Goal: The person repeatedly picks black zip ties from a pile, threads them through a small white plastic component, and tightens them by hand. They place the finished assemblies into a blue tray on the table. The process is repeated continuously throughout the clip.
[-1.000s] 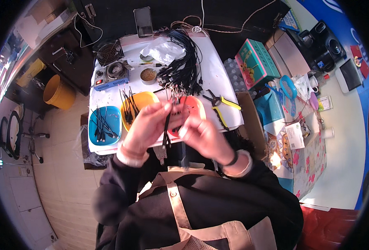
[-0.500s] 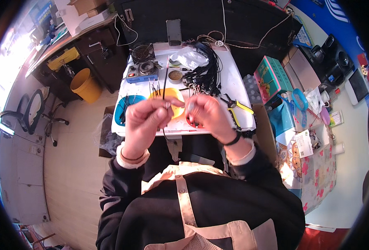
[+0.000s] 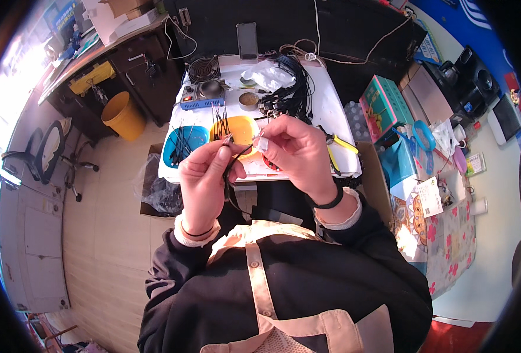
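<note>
Over the near edge of the white table (image 3: 331, 109), my left hand (image 3: 204, 176) pinches a thin black cable (image 3: 228, 191), whose loose length curves down below the fingers. Close by, my right hand (image 3: 300, 153) has thumb and forefinger pressed together by the cable's end; what lies between them is too small to make out. A whitish wrap shows on the right thumb. Behind the hands stand a blue bowl (image 3: 170, 157) and a yellow bowl (image 3: 252, 126), both with black cable pieces. My right hand partly hides a red bowl (image 3: 272, 167).
Yellow-handled pliers (image 3: 344, 143) lie right of the bowls. Farther back are a blue heating unit (image 3: 201, 104), a small fan (image 3: 203, 69), a round tin (image 3: 249, 102) and a bundle of black cables (image 3: 299, 88). Cardboard boxes (image 3: 371, 176) flank the table.
My right hand has moved closer to my left, its fingertips meeting near the cable end. The cable, upright before, now bends between the hands. The whole view has shifted slightly.
</note>
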Demonstrator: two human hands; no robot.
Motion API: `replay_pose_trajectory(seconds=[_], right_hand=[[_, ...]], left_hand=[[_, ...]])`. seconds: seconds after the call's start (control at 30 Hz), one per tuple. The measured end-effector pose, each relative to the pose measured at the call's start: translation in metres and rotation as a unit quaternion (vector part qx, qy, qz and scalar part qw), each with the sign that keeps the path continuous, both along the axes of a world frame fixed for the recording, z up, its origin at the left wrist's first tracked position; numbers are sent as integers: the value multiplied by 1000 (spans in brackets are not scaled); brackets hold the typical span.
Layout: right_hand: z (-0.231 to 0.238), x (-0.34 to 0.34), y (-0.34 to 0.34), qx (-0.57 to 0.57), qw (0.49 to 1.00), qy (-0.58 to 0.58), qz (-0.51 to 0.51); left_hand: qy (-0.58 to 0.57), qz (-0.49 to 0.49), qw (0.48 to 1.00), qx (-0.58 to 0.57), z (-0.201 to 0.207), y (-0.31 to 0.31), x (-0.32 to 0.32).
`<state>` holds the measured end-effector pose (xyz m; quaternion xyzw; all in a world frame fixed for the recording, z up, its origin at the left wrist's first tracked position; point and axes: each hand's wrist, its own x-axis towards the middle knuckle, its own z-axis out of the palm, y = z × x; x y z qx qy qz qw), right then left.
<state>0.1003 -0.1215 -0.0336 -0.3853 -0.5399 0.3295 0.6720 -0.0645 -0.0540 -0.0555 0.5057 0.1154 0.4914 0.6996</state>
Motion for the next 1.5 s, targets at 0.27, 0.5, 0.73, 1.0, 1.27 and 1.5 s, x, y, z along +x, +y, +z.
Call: replay_pose_trajectory(seconds=[0.27, 0.5, 0.73, 1.0, 1.27, 1.5], right_hand=[[-7, -6, 0, 28, 993, -80, -87], [-10, 1, -5, -68, 995, 66, 20], [-35, 3, 3, -142, 852, 410, 293], [-26, 1, -3, -164, 897, 329, 246], [-21, 4, -3, -104, 958, 214, 161], [-28, 15, -2, -212, 904, 264, 260]], left_hand=[[107, 58, 988, 94, -2, -15, 13], [84, 7, 996, 35, -6, -16, 15], [3, -114, 991, -69, -14, -11, 9], [27, -109, 991, -75, -16, -12, 6], [10, -158, 982, -105, -20, -8, 4], [4, -186, 976, -115, -21, -12, 2]])
